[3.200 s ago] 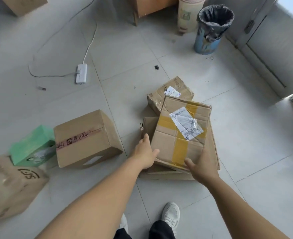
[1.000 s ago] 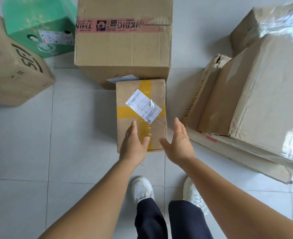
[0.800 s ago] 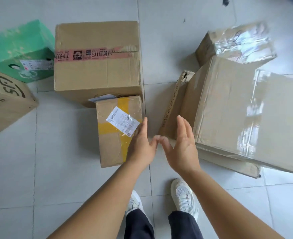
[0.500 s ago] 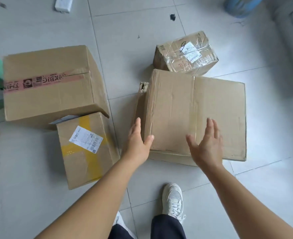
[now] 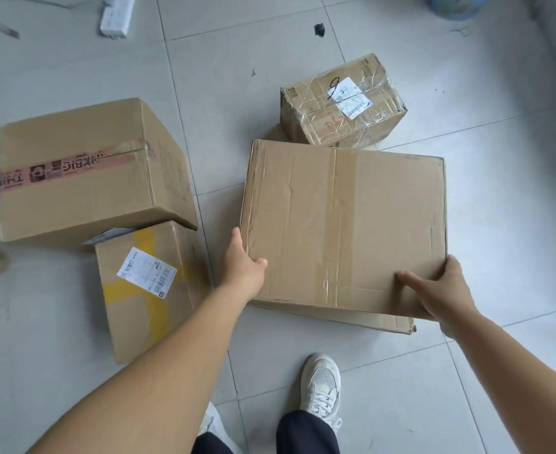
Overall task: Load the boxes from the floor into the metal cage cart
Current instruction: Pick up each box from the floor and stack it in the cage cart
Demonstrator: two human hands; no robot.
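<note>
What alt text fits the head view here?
Both hands, left hand and right hand, grip the near corners of a large flat box on a tiled floor. Three more boxes lie around it.

A plain indoor room used for parcel handling, perhaps a back room or storeroom: pale tiled floor [image 5: 499,224], taped cardboard shipping boxes [image 5: 83,172] with courier labels [image 5: 146,272] all around, a white power strip [image 5: 115,15] at eleven o'clock, a blue bin [image 5: 450,6] at one o'clock.
</note>
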